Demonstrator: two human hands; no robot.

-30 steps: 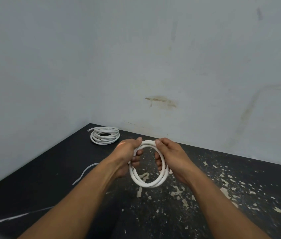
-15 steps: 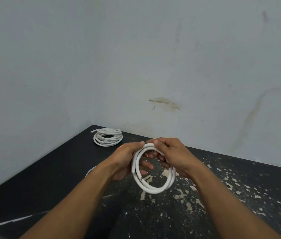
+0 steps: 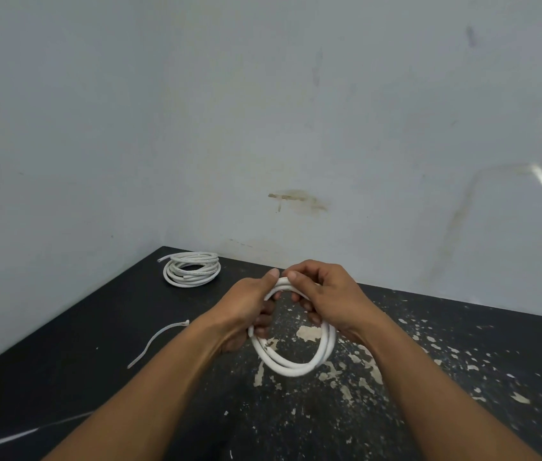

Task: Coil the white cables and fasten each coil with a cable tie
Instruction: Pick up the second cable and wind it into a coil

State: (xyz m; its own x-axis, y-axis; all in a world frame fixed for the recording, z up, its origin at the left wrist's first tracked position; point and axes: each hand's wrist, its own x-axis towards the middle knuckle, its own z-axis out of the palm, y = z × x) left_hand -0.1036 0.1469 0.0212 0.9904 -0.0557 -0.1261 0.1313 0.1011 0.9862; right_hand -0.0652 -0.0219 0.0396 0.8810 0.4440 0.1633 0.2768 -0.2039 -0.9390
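Hands, the left hand (image 3: pixel 246 314) and the right hand (image 3: pixel 326 301), both hold the top of the white coil (image 3: pixel 293 364) in the middle of the frame, its ring hanging down above the desk (image 3: pixel 63 344).

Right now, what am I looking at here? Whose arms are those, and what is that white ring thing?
A small camera worn on a person's head took this picture, so you see what they see: their own two bare arms reaching forward. The left hand and the right hand both hold a coil of white cable, wound into a ring, up above a black table with chipped paint. Another coil, already wound, lies in the table's far corner by the wall. A thin white strip lies on the table to the left; it may be a cable tie, but it is too small to tell.
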